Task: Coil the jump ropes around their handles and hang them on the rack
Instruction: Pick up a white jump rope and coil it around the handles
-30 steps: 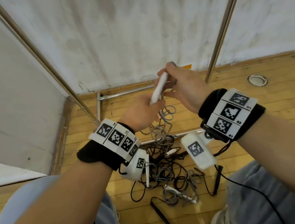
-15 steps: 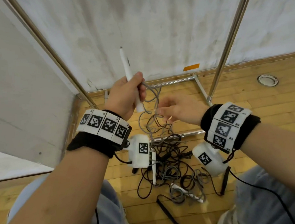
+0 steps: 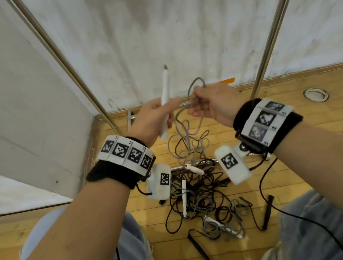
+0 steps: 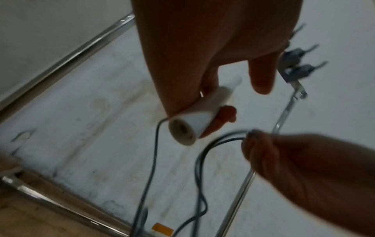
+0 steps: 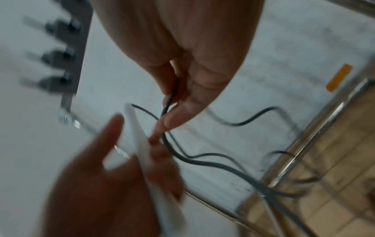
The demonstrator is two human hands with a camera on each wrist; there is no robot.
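Rack poles (image 3: pixel 270 38) flank hands; rope tangle (image 3: pixel 200 193) below

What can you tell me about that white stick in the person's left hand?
The white handle is a slim, smooth, plastic-looking tube, tapering to a grey tip that points up towards the wall. Its wider lower end is hollow. The left hand grips it around the middle. A grey cord hangs near its lower end, looping to the right hand.
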